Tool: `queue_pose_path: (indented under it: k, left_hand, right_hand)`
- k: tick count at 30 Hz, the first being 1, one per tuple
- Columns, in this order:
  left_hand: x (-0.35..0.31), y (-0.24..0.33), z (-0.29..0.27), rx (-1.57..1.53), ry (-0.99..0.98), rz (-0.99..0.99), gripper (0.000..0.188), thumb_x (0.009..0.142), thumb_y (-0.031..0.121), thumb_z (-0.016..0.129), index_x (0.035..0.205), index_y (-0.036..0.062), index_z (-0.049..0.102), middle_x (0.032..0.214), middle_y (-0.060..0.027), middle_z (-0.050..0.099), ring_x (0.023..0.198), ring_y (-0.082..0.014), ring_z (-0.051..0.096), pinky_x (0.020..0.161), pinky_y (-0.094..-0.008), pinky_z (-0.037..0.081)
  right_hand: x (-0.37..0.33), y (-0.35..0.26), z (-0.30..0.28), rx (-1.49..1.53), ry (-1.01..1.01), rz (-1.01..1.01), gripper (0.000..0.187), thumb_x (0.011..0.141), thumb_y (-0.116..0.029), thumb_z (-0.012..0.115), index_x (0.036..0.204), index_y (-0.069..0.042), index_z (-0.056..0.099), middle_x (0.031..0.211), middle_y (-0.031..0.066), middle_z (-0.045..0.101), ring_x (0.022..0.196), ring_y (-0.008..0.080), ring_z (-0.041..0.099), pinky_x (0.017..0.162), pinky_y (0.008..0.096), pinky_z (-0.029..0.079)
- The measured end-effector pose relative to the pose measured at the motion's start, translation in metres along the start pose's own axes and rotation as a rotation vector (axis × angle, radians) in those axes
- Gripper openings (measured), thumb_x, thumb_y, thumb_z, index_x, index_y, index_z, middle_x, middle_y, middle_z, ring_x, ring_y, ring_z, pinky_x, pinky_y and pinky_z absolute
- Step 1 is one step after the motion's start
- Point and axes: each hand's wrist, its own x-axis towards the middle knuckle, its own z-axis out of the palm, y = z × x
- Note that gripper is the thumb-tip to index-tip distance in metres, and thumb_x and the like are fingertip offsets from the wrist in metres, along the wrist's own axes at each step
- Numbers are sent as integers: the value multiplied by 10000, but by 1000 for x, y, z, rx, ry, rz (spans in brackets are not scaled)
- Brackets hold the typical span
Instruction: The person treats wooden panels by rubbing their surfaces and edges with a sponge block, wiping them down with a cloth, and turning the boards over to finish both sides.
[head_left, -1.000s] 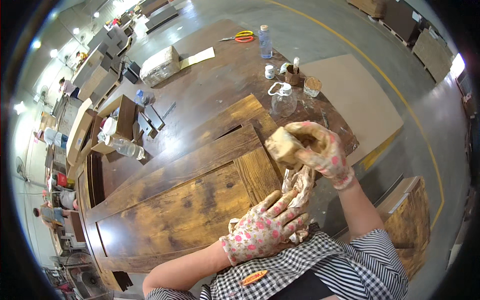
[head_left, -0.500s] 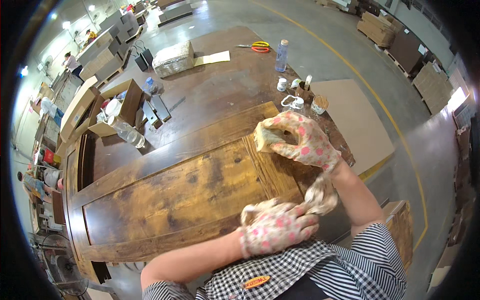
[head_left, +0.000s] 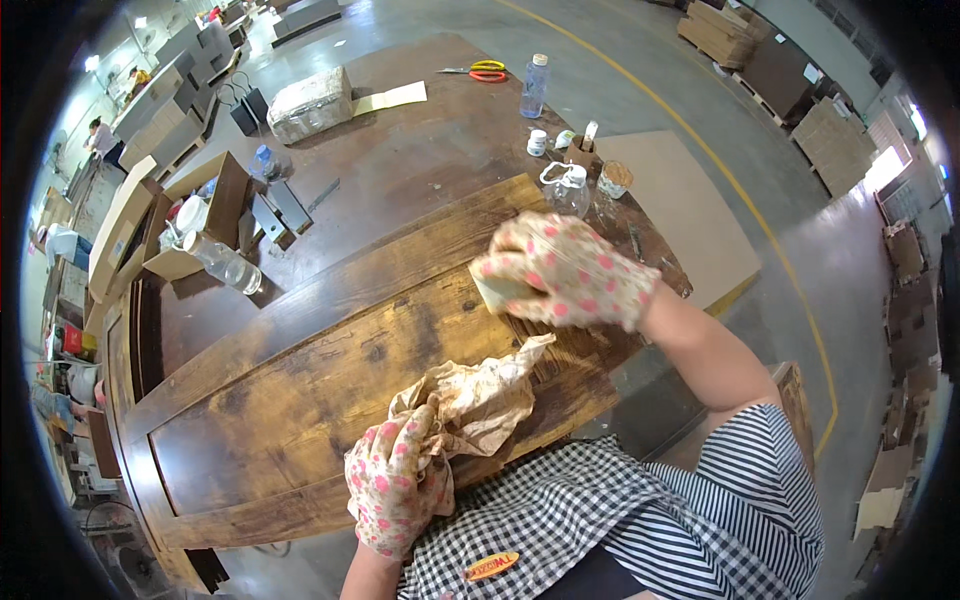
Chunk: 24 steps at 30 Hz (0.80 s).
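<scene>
A brown wooden framed panel (head_left: 300, 410) with dark grain lies across the table in front of me. My right hand (head_left: 575, 272), in a pink-dotted glove, is closed around a pale yellowish pad (head_left: 489, 289), pressed against the panel's right end. The hand is slightly blurred, and its fingers cover most of the pad. At the panel's near edge, my left hand (head_left: 398, 482), gloved alike, grips a crumpled cream rag (head_left: 485, 402). The rag spreads over the panel to the right of that hand, below the pad.
Beyond the panel on the brown table (head_left: 400, 130) are a wrapped block (head_left: 310, 105), scissors (head_left: 487, 70) and a bluish bottle (head_left: 534, 87). Small jars, a clear jug (head_left: 569, 190) and a cup (head_left: 614, 179) stand far right. An open carton (head_left: 205, 215) and a clear bottle (head_left: 222, 262) are left.
My left hand has moved left and laid the rag over the panel; before, the rag hung off the right end. My right hand has shifted slightly left with the pad. The whole view has shifted.
</scene>
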Motion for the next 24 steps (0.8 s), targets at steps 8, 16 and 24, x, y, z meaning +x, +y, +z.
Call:
queue_pose_path:
  k: [8,16,24]
  left_hand:
    - [9,-4,-6,-102,-52,18,496,724,79,742,1212,33,665,1092,-157,681,975,-339,666,834,-445,540]
    - [69,2,6,-166,-236,393,633,859,300,722,1413,62,529,1413,-132,553,1267,-342,564,1015,-514,499]
    - [180,1,70,303,-213,285,689,909,232,631,1501,-21,385,1593,-254,314,1486,-434,290,1235,-543,240]
  right_hand:
    - [-76,-44,-22,497,-181,70,467,838,-303,763,1240,-85,665,1087,94,674,1028,281,655,888,424,542]
    - [-80,-90,54,1461,1122,719,503,998,-191,625,1424,22,465,1350,128,559,1234,187,554,1081,359,456]
    - [-89,-85,70,1225,1199,591,580,1009,-183,605,1521,-54,365,1441,115,451,1307,211,488,1120,383,416]
